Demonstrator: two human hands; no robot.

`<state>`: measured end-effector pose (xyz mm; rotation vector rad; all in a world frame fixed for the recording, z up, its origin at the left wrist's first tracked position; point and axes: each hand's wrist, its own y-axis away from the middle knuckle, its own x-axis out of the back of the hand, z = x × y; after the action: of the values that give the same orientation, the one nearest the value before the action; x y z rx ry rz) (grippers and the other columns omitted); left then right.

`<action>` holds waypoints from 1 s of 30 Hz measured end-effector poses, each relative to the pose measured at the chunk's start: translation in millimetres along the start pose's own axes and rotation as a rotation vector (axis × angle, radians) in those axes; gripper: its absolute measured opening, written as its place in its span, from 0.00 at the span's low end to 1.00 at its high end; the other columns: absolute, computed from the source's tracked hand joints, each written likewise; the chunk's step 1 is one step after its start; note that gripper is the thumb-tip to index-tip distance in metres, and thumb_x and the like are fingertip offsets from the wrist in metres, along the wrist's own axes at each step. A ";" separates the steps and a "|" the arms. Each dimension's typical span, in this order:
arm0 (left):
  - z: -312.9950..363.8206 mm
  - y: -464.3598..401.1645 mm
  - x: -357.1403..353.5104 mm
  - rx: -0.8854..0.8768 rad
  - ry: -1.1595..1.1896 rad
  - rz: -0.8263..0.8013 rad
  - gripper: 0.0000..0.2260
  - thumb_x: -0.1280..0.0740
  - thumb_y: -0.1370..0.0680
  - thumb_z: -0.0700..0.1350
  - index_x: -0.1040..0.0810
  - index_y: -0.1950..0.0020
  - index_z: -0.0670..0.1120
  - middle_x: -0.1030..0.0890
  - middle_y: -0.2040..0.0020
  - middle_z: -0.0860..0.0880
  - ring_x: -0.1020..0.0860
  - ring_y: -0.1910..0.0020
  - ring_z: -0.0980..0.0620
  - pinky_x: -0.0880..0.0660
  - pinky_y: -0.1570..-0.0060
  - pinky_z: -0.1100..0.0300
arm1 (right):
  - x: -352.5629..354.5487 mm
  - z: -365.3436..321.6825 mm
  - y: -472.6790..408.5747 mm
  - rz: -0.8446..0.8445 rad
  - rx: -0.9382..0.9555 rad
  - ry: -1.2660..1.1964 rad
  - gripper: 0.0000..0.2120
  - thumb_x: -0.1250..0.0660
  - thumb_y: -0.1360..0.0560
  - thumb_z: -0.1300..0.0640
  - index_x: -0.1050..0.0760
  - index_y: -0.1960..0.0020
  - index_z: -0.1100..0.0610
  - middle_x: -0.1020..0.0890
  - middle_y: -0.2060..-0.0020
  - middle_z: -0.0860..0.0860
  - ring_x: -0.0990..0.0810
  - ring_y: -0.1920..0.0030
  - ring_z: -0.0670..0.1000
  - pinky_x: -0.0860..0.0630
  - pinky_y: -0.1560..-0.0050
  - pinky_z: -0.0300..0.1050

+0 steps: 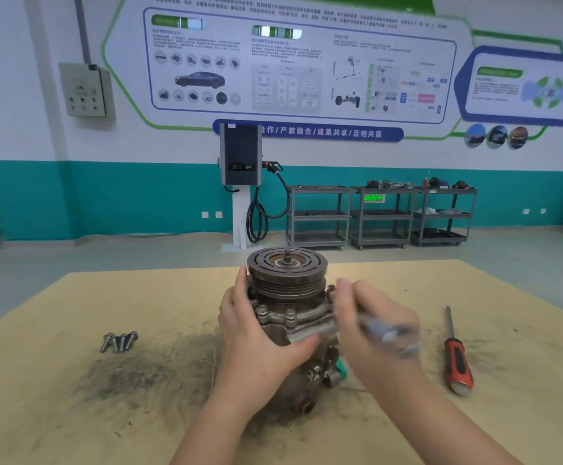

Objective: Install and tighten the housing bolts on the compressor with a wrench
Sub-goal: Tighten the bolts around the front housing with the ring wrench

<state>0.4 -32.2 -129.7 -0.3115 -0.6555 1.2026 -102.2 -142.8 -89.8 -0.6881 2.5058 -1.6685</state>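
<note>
- My left hand (256, 333) wraps the compressor (293, 330) body, fingers up its left side and thumb across the front, so the casting cannot twist while I work a bolt.
- My right hand (370, 327) grips the wrench (385, 332), fingers curled round its handle; the tool is blurred, so I cannot tell whether its head sits on a bolt at the compressor's right flange.
- The compressor stands upright at mid-desk, pulley (286, 266) on top, keeping the housing flange within reach.
- A red-handled screwdriver (456, 357) lies to my right on the desk (72, 414), well apart from the work.
- Four loose bolts (119, 341) lie together to my left, I judge awaiting fitting.
- Farther off, a charging unit (241, 156) and metal carts (380, 214) stand against the wall.
</note>
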 end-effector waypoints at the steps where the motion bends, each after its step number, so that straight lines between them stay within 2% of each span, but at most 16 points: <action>1: -1.5 -0.4 0.5 -0.005 0.001 -0.013 0.54 0.26 0.46 0.69 0.67 0.38 0.81 0.48 0.42 0.74 0.47 0.31 0.64 0.44 0.29 0.56 | 5.0 3.0 -7.1 0.041 -0.119 -0.113 0.23 0.43 0.21 0.45 0.28 0.68 0.60 0.28 0.77 0.52 0.30 0.77 0.46 0.34 0.75 0.33; 4: -2.6 -0.5 1.3 -0.019 0.019 -0.035 0.52 0.28 0.46 0.69 0.66 0.39 0.82 0.48 0.41 0.75 0.48 0.28 0.63 0.46 0.29 0.56 | 16.1 17.8 -27.3 0.267 -0.538 -0.512 0.23 0.43 0.18 0.49 0.22 0.67 0.57 0.26 0.78 0.52 0.30 0.79 0.47 0.32 0.76 0.39; 7: -1.7 -1.8 3.7 -0.019 0.037 -0.058 0.51 0.28 0.46 0.67 0.65 0.41 0.83 0.49 0.44 0.76 0.48 0.28 0.62 0.46 0.28 0.57 | 14.5 33.0 -35.7 0.287 -0.836 -0.811 0.23 0.43 0.17 0.51 0.25 0.66 0.62 0.31 0.80 0.53 0.37 0.81 0.48 0.39 0.77 0.41; 10: -2.0 -4.4 8.7 0.004 0.075 -0.102 0.52 0.26 0.46 0.66 0.63 0.40 0.83 0.48 0.35 0.73 0.46 0.25 0.59 0.44 0.26 0.53 | 10.2 41.7 -32.0 0.217 -0.863 -0.834 0.23 0.43 0.17 0.51 0.25 0.65 0.63 0.32 0.80 0.53 0.39 0.81 0.47 0.39 0.78 0.39; 14: -3.7 -9.4 15.9 0.045 0.132 -0.155 0.53 0.22 0.45 0.62 0.57 0.36 0.82 0.44 0.26 0.64 0.40 0.25 0.56 0.38 0.26 0.47 | 7.6 48.7 -37.6 0.145 -0.830 -0.833 0.22 0.44 0.17 0.51 0.25 0.63 0.63 0.33 0.80 0.52 0.39 0.81 0.47 0.38 0.79 0.38; 17: -5.4 -13.7 22.3 0.104 0.181 -0.213 0.54 0.20 0.46 0.61 0.57 0.37 0.84 0.42 0.23 0.57 0.35 0.26 0.53 0.36 0.27 0.44 | 9.3 51.7 -45.4 0.016 -0.907 -0.854 0.20 0.43 0.17 0.52 0.26 0.61 0.63 0.35 0.80 0.51 0.40 0.80 0.46 0.40 0.80 0.37; 20: -6.5 -14.6 25.2 0.141 0.219 -0.248 0.56 0.19 0.51 0.67 0.57 0.40 0.86 0.41 0.23 0.57 0.34 0.27 0.53 0.36 0.27 0.45 | 13.5 51.1 -45.6 -0.070 -0.992 -0.915 0.18 0.43 0.17 0.52 0.27 0.59 0.63 0.35 0.79 0.51 0.41 0.80 0.45 0.44 0.80 0.36; 22: -7.9 -14.5 24.5 0.148 0.221 -0.246 0.56 0.20 0.53 0.69 0.57 0.39 0.85 0.40 0.23 0.58 0.33 0.27 0.54 0.36 0.27 0.45 | 13.1 48.1 -35.7 -0.018 -0.969 -0.928 0.17 0.42 0.18 0.53 0.27 0.59 0.62 0.35 0.79 0.51 0.41 0.81 0.45 0.43 0.80 0.36; 25: -9.7 -13.8 24.0 0.148 0.211 -0.233 0.56 0.21 0.52 0.70 0.57 0.37 0.84 0.39 0.23 0.58 0.33 0.27 0.54 0.36 0.27 0.45 | 9.7 38.9 -9.8 0.120 -0.796 -0.873 0.15 0.40 0.19 0.56 0.25 0.61 0.61 0.32 0.79 0.52 0.38 0.80 0.48 0.41 0.78 0.39; 27: -10.1 -14.2 23.4 0.148 0.207 -0.232 0.56 0.21 0.51 0.70 0.57 0.37 0.84 0.40 0.23 0.59 0.33 0.28 0.55 0.36 0.27 0.46 | 8.2 31.0 3.8 0.159 -0.629 -0.730 0.16 0.38 0.20 0.57 0.23 0.66 0.57 0.29 0.79 0.53 0.34 0.78 0.49 0.36 0.75 0.40; 29: -9.7 -13.5 22.8 0.149 0.210 -0.226 0.55 0.21 0.51 0.70 0.57 0.38 0.84 0.40 0.24 0.59 0.34 0.28 0.56 0.36 0.27 0.47 | 4.9 24.1 13.9 0.143 -0.399 -0.506 0.18 0.37 0.21 0.54 0.26 0.69 0.58 0.27 0.77 0.53 0.30 0.77 0.47 0.30 0.71 0.36; 30: -9.6 -13.0 22.5 0.144 0.210 -0.220 0.55 0.21 0.51 0.70 0.57 0.38 0.84 0.39 0.23 0.59 0.34 0.27 0.56 0.36 0.27 0.47 | 2.0 20.6 17.2 0.132 -0.287 -0.412 0.19 0.37 0.23 0.51 0.29 0.70 0.58 0.26 0.77 0.53 0.30 0.77 0.45 0.30 0.70 0.33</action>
<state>20.8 -14.6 -123.2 -0.2341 -0.4063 0.9852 -103.9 -156.0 -113.3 -0.7744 2.4375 -1.0090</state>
